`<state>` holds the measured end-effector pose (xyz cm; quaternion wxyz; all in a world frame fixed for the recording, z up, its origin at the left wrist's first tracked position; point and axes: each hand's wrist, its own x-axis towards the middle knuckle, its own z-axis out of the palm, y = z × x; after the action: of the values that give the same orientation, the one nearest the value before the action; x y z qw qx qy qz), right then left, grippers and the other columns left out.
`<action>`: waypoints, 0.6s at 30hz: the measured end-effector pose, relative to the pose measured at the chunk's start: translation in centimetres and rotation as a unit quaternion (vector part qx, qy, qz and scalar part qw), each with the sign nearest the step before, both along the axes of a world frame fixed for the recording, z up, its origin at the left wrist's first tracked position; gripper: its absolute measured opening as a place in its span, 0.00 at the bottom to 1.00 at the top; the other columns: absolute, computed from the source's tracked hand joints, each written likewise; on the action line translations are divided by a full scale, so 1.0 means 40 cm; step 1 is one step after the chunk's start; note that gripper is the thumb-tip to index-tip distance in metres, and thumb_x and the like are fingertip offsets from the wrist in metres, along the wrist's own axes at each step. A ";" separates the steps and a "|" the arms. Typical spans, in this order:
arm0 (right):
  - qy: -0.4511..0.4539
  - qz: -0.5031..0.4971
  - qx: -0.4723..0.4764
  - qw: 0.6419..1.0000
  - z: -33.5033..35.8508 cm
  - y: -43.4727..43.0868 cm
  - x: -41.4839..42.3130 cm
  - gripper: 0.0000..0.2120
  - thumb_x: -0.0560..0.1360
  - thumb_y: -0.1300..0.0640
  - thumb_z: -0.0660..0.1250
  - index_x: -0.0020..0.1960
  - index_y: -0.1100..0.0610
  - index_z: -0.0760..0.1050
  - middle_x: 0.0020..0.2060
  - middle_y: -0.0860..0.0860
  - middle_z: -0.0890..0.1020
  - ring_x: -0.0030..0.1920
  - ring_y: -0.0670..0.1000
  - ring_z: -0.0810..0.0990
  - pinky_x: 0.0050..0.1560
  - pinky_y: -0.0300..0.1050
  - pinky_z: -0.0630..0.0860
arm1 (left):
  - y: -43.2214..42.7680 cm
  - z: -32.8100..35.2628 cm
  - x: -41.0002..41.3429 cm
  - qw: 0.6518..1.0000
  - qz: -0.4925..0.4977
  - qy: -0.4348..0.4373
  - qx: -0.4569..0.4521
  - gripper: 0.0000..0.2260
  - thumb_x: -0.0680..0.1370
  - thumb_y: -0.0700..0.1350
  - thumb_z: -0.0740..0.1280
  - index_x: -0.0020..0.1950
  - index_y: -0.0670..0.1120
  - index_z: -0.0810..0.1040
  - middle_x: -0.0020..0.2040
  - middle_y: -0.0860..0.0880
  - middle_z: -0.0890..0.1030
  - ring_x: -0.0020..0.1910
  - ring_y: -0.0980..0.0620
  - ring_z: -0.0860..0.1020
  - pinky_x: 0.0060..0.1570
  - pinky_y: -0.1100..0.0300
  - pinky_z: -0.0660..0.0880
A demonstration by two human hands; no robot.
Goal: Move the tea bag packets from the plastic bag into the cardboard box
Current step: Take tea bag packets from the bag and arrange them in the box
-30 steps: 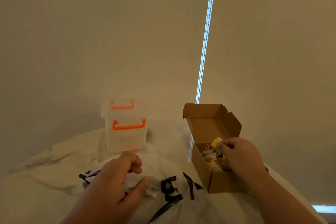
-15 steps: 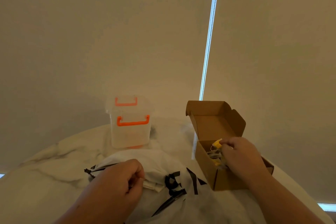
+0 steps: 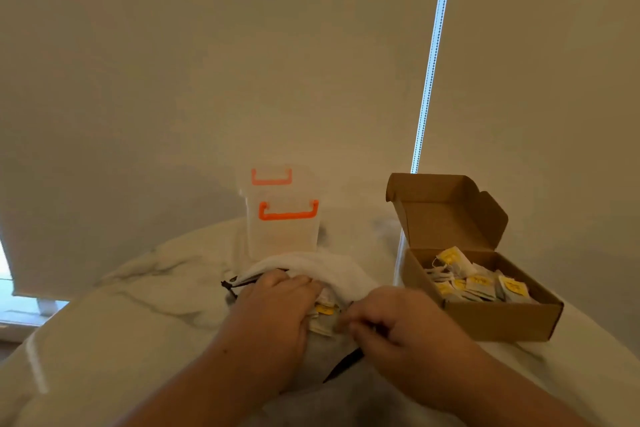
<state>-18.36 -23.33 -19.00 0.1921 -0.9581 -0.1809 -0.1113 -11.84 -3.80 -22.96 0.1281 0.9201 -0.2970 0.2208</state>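
Now the marble table [image 3: 145, 315] carries the same spread, but the work has shifted from one end of it to the other. The white plastic bag [image 3: 332, 270] lies crumpled at the near middle with its mouth turned toward the person. The cardboard box [image 3: 485, 321] stands just to its right with the lid thrown back. A clear container with orange handles [image 3: 287, 229] sits behind the bag and plays no part.

A second ago the right hand [image 3: 398, 319] was down in the box, setting packets in. It has since left the box and come back to the mouth of the bag, its fingers curled and blurred. Whether it pinches a packet, the bag's edge or nothing cannot be told. The left hand [image 3: 273, 308], which earlier gripped the bag from outside, has pushed its fingers into the opening. It now appears to hold a bunch of packets [image 3: 323, 314], which stick out from under its palm between the two hands.

With the right hand gone, the tea bag packets [image 3: 481, 284] already moved show as a loose pile covering the box floor, yellow labels up. One delivery looks finished and the next pick is under way. More packets may lie deeper in the bag, but its folds hide them.
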 end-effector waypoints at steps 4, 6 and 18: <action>0.058 -0.017 -0.048 0.997 -0.038 0.005 0.047 0.11 0.77 0.49 0.62 0.54 0.48 0.81 0.46 0.45 0.82 0.47 0.45 0.78 0.52 0.45 0.78 | -0.014 -0.021 0.003 1.000 -0.016 0.005 0.001 0.14 0.67 0.52 0.65 0.52 0.59 0.77 0.53 0.63 0.78 0.58 0.56 0.72 0.50 0.55 0.75; 0.057 -0.033 -0.060 0.996 -0.047 -0.003 0.057 0.12 0.77 0.48 0.62 0.54 0.47 0.81 0.46 0.45 0.82 0.45 0.44 0.78 0.51 0.45 0.79 | -0.023 -0.029 0.001 1.000 -0.005 -0.019 0.005 0.11 0.65 0.54 0.63 0.46 0.59 0.78 0.50 0.63 0.79 0.56 0.55 0.71 0.46 0.56 0.76; 0.072 -0.048 -0.047 0.995 -0.076 0.007 0.068 0.11 0.75 0.46 0.62 0.54 0.42 0.80 0.46 0.42 0.80 0.45 0.44 0.78 0.50 0.44 0.80 | -0.059 -0.035 0.000 0.993 0.096 0.017 0.069 0.15 0.79 0.58 0.55 0.64 0.65 0.73 0.70 0.58 0.63 0.71 0.49 0.54 0.60 0.49 0.51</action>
<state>-15.65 -23.05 -22.02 0.1541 -0.9791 -0.1255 -0.0425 -11.82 -6.17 -24.37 0.0479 0.9547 -0.2197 0.1950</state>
